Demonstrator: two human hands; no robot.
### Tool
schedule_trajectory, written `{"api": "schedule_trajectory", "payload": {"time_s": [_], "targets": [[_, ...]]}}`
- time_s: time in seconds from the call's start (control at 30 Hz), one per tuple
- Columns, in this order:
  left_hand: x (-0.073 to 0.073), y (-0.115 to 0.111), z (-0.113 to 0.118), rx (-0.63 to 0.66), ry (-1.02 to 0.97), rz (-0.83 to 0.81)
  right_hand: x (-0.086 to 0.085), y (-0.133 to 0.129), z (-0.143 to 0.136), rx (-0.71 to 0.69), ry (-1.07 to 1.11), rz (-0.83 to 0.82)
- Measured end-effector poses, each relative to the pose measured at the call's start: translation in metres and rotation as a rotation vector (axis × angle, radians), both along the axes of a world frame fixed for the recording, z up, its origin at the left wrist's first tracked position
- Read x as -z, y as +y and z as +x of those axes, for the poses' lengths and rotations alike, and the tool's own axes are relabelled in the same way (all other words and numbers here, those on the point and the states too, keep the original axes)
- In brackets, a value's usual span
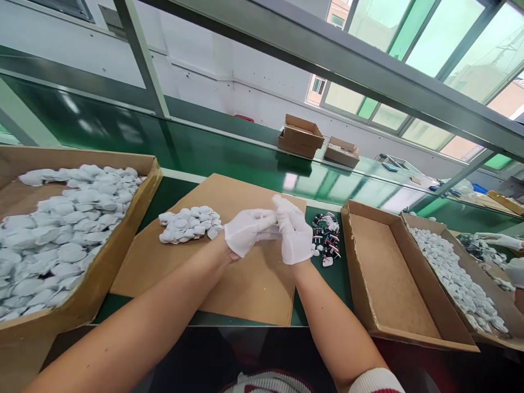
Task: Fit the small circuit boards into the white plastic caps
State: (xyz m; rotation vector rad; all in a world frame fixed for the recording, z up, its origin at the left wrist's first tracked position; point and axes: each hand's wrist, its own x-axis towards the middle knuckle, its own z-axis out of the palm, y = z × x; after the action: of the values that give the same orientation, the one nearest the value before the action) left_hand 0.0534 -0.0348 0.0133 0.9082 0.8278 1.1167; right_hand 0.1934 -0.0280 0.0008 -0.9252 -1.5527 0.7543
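Observation:
Both of my hands wear white gloves and meet above a brown cardboard sheet [254, 289]. My left hand [250, 230] is closed, its fingers pointing right into the other hand. Against it presses my right hand [293, 236], fingers bent and pointing up and away. Whatever sits between the fingertips is hidden by the gloves; I cannot make it out. Left of my hands lies a heap of small white rounded plastic pieces [190, 224] on the sheet. Just right of my right hand is a pile of small circuit boards [327, 234] with wires and some white parts.
A large cardboard box [153, 185] of white rounded pieces stands at the left. To the right are an open cardboard tray [397, 273] and a box of small white pieces [458, 273]. Another person's gloved hand [516, 272] shows at the right edge. A metal beam [327, 52] crosses overhead.

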Motion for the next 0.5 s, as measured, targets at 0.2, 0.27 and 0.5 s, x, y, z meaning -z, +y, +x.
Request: {"api": "schedule_trajectory", "payload": {"time_s": [0.2, 0.27, 0.5], "targets": [[0.0, 0.002, -0.001, -0.021, -0.039, 0.003, -0.009, 0.001, 0.006, -0.167, 0.04, -0.094], [0.001, 0.005, -0.004, -0.019, -0.112, -0.04, -0.01, 0.003, 0.01, -0.154, 0.01, -0.052], [-0.008, 0.006, -0.009, 0.093, -0.433, -0.113, 0.002, 0.02, 0.012, 0.089, -0.351, 0.333]]}}
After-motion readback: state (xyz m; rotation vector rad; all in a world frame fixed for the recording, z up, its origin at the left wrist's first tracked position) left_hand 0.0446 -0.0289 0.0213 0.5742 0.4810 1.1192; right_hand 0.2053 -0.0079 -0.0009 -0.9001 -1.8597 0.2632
